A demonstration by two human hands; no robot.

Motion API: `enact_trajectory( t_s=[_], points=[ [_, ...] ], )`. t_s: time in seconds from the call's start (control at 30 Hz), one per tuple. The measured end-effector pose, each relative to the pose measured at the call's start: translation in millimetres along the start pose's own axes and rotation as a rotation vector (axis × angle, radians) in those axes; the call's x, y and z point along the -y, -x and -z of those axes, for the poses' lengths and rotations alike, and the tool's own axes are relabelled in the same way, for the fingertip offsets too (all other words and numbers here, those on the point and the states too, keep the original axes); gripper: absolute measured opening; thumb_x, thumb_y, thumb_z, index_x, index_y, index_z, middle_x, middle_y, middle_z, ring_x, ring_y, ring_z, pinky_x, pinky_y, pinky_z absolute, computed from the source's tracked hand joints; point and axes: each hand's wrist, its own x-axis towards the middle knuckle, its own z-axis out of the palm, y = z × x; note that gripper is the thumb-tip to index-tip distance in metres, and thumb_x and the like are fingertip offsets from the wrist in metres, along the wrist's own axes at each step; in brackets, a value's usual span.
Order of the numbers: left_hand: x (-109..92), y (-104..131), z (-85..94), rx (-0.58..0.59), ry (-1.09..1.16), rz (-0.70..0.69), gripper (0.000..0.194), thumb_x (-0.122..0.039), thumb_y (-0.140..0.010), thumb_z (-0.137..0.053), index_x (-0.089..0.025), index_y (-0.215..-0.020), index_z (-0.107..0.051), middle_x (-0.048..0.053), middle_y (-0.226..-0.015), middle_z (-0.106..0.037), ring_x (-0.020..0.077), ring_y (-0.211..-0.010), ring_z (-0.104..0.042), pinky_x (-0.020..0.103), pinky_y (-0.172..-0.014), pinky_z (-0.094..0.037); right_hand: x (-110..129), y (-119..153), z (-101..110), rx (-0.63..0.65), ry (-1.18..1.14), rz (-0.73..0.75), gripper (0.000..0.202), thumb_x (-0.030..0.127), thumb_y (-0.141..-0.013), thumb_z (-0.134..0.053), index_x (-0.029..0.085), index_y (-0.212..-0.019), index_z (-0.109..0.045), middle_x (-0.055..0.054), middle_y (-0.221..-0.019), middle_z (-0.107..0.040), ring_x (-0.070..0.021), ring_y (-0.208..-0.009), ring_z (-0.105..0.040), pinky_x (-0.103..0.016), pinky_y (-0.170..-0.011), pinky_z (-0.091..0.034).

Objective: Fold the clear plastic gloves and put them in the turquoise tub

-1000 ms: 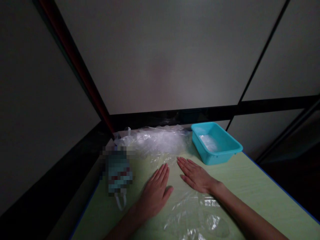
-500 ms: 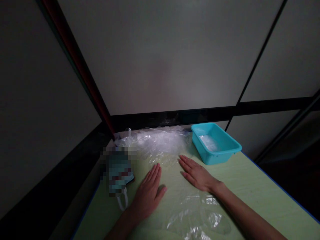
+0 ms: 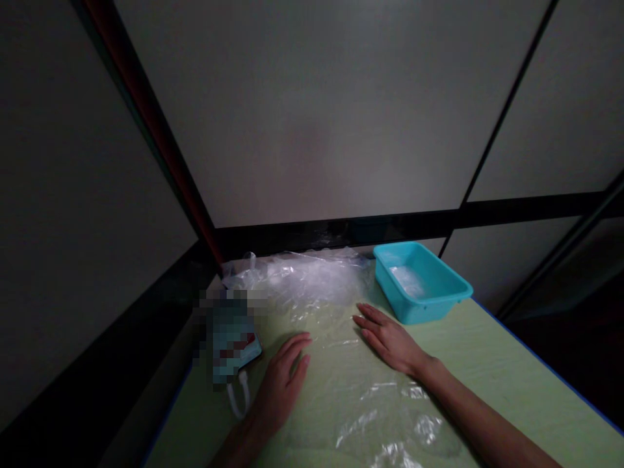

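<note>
A clear plastic sheet or bag lies spread over the green tabletop, its near part shiny and wrinkled. Toward the wall, more clear plastic is bunched up. My left hand rests on its side at the left of the sheet, fingers slightly curled, thumb apart, holding nothing. On the right, my right hand lies palm down with the fingers a little spread, at the sheet's right part and just in front of the turquoise basin. Whether either hand presses on the plastic I cannot tell.
Inside the basin sits some clear plastic. A phone-like device, partly blurred out, stands at the left with a white cable beside it. Pale cabinet panels with a dark band rise behind the green table.
My left hand has turned from lying flat onto its side, its fingers curling and drawing back slightly. My right hand's fingers have spread and lifted a little. The plastic's near part has shifted slightly right.
</note>
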Motion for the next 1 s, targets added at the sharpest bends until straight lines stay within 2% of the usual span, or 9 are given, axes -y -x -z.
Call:
enact_trajectory(
  t_s=[0.17, 0.27, 0.57, 0.87, 1.0],
  points=[
    [4, -5, 4.0, -0.062, 0.071, 0.049, 0.023, -0.032, -0.077, -0.046, -0.018, -0.081, -0.063, 0.007, -0.089, -0.068, 0.0226, -0.087, -0.062, 0.038, -0.08, -0.05, -1, -1, 1, -0.046, 0.029, -0.043, 0.04, 0.03, -0.092, -0.027, 0.015, -0.119, -0.053, -0.012, -0.131, -0.044, -0.0236, -0.123, -0.037, -0.042, -0.102, -0.031],
    [5, -5, 4.7, -0.072, 0.1, 0.069, 0.021, -0.033, -0.075, -0.048, -0.018, -0.076, -0.063, 0.007, -0.084, -0.068, 0.0222, -0.082, -0.063, 0.037, -0.078, -0.05, -1, -2, 1, -0.055, 0.041, -0.055, 0.04, 0.03, -0.092, -0.027, 0.015, -0.116, -0.055, -0.013, -0.127, -0.048, -0.0239, -0.12, -0.04, -0.041, -0.1, -0.034],
    [4, -5, 6.0, -0.053, 0.125, 0.104, 0.019, -0.033, -0.075, -0.05, -0.018, -0.074, -0.062, 0.007, -0.083, -0.068, 0.0228, -0.082, -0.062, 0.037, -0.078, -0.049, 0, 0, 1, -0.062, 0.019, -0.065, 0.038, 0.029, -0.092, -0.029, 0.016, -0.113, -0.057, -0.012, -0.123, -0.052, -0.024, -0.116, -0.044, -0.041, -0.098, -0.036],
    [21, 1, 2.2, -0.038, 0.126, 0.133, 0.019, -0.032, -0.078, -0.047, -0.018, -0.078, -0.061, 0.008, -0.087, -0.065, 0.0227, -0.086, -0.06, 0.037, -0.08, -0.047, 0, -1, 1, -0.109, -0.071, -0.043, 0.034, 0.023, -0.09, -0.034, 0.014, -0.115, -0.055, -0.011, -0.118, -0.056, -0.0251, -0.111, -0.046, -0.047, -0.097, -0.034],
    [20, 3, 3.7, -0.036, 0.113, 0.153, 0.018, -0.031, -0.077, -0.048, -0.018, -0.077, -0.061, 0.007, -0.087, -0.065, 0.0225, -0.085, -0.06, 0.036, -0.079, -0.047, 0, 1, 3, -0.159, -0.161, -0.056, 0.033, 0.022, -0.089, -0.035, 0.014, -0.114, -0.055, -0.011, -0.117, -0.056, -0.0241, -0.109, -0.049, -0.045, -0.095, -0.036]
  ],
)
